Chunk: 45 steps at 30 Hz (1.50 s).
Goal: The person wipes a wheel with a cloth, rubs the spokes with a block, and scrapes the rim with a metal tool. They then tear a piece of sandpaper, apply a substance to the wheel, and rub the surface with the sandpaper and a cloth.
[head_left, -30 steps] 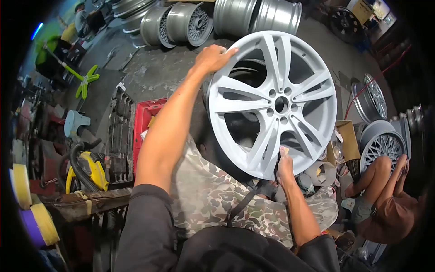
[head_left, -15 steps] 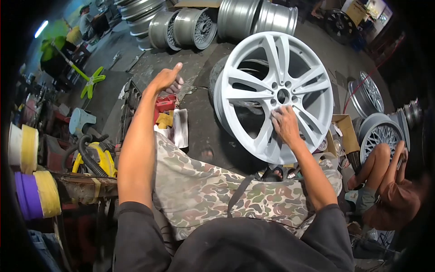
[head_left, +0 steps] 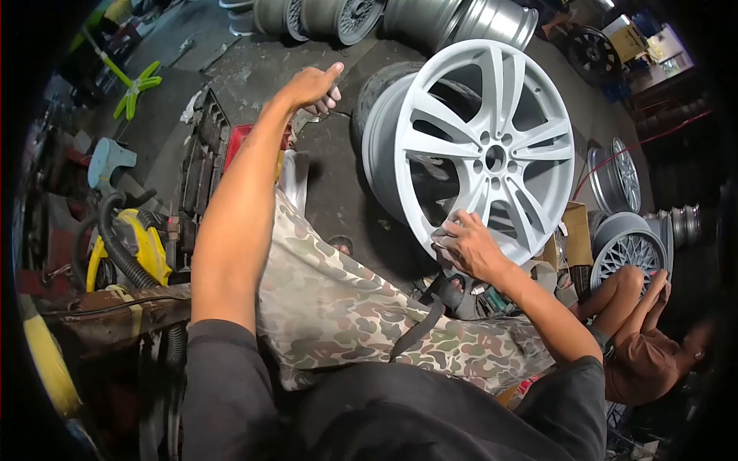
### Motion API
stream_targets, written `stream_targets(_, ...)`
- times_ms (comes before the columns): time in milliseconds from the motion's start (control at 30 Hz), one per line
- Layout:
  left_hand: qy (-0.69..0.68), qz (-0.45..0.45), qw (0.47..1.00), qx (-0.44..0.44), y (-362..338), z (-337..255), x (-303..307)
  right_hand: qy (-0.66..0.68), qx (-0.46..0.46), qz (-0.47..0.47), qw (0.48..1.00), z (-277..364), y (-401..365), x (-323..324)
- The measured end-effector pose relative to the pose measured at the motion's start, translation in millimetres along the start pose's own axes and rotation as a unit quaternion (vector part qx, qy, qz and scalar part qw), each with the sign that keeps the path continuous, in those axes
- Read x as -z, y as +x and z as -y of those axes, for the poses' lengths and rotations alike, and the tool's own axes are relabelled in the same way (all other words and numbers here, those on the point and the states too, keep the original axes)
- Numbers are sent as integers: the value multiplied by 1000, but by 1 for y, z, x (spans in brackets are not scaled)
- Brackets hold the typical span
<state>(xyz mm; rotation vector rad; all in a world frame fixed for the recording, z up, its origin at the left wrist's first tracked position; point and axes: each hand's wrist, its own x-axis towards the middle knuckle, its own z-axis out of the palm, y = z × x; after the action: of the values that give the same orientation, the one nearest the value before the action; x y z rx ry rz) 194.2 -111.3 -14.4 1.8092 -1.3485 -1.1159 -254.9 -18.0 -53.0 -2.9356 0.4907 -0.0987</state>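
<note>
A light-grey alloy wheel (head_left: 419, 146) with paired spokes leans tilted against a dark tyre (head_left: 367, 115). My right hand (head_left: 473, 250) presses on the lower-left edge of its rim, fingers bent around a small grey piece that looks like sandpaper, mostly hidden by them. Away from the wheel, up and to the left, my left hand (head_left: 311, 86) hangs in the air. Its thumb sticks out, the fingers are loosely curled, and nothing shows between them.
Several wheels (head_left: 338, 17) stand at the back, and others (head_left: 630, 246) on the right near a crouching person (head_left: 642, 346). A cardboard box (head_left: 576, 230) is beside the wheel. To the left are an open tool case (head_left: 204, 165), a yellow machine with hose (head_left: 142, 242) and a blue stool (head_left: 110, 160).
My right hand has moved from near the wheel's hub down to the rim's lower-left edge. My left hand stays raised in much the same pose. The camera view has shifted.
</note>
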Motion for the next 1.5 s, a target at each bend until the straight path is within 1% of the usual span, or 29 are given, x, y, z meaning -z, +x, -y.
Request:
stream_targets(33, -5, 1, 1000, 3, 2, 4, -1, 1, 1, 6, 1000, -5, 0, 2)
stream_targets(100, -15, -6, 1000, 15, 5, 6, 0, -54, -63, -4, 997, -24, 10, 12)
stream_targets(133, -12, -3, 1000, 14, 3, 7, -1, -66, -103, 16, 992, -26, 17, 19)
stream_targets(167, -10, -4, 1000, 17, 1, 9, -1, -63, -101, 15, 993, -21, 17, 15)
stream_targets(233, -1, 12, 1000, 23, -7, 4, -1, -40, -17, 35, 998, -5, 15, 6)
stream_targets(267, -3, 10, 1000, 23, -10, 3, 0, -86, -7, 81, 993, 2, 14, 9)
stream_targets(300, -24, -7, 1000, 9, -10, 7, 0, -87, -6, 83, 993, 1, 16, 11)
stream_targets(333, -43, -19, 999, -3, -12, 10, -2, -86, -33, 71, 993, 0, 17, 12)
stream_targets(400, -42, -13, 999, 2, -12, 17, -7, -85, -69, 60, 992, 1, 20, 10)
stream_targets(500, -6, -22, 1000, 16, -11, 18, -6, -71, -51, 58, 994, 8, 17, 13)
stream_targets(533, 8, -20, 1000, 2, -12, 17, -5, -11, -45, 39, 998, 4, 11, 13)
stream_targets(633, 9, -18, 1000, -12, -8, 19, 1, 48, -55, 85, 994, 10, -2, 41)
stream_targets(700, -3, -21, 1000, -13, -3, 25, 4, 53, -65, 81, 993, 17, -5, 51)
stream_targets(767, -16, -47, 998, -26, 2, 29, 6, 102, -157, -33, 982, 19, -6, 51)
stream_targets(900, -6, -39, 999, 4, 2, 26, 3, -2, -229, -98, 969, 32, -15, 13)
stream_targets(933, 1, -33, 999, 4, 2, 25, 3, -22, -221, -128, 967, 37, -21, 3)
stream_targets(967, 7, -26, 1000, 5, 2, 24, 3, -21, -225, -127, 966, 44, -25, -1)
stream_targets(1000, 8, -21, 1000, 5, 2, 23, 4, -19, -255, -131, 958, 55, -28, -5)
stream_targets(1033, 36, -39, 999, 9, 1, 19, 6, -17, -286, -137, 948, 66, -30, -8)
stream_targets(1100, 72, -59, 996, 8, -5, 1, 10, 0, -305, -126, 944, 84, -32, -19)
stream_targets(1167, 262, -79, 959, -79, -29, -31, 9, 8, -283, -171, 944, 95, -28, -34)
stream_targets(1233, 288, -115, 937, -160, -72, -72, -20, 10, -294, -209, 933, 97, -16, -41)
stream_targets(1300, 305, -75, 905, -285, -126, -119, -62, 45, -325, -206, 922, 93, -6, -45)
stream_targets(1333, 282, -87, 856, -424, -142, -123, -87, 49, -321, -221, 919, 92, -5, -51)
stream_targets(1367, 218, -66, 814, -535, -163, -132, -112, 55, -323, -224, 918, 93, -8, -55)
stream_targets(1400, 184, -41, 782, -594, -190, -144, -128, 56, -304, -228, 923, 92, -17, -59)
stream_targets(1433, 141, 34, 752, -643, -213, -158, -134, 61, -282, -229, 930, 92, -25, -63)
stream_targets(1467, 63, 33, 754, -653, -238, -165, -147, 1, -241, -259, 935, 92, -32, -60)
stream_targets(1500, -13, 27, 752, -659, -257, -168, -153, 15, -229, -258, 939, 94, -32, -58)
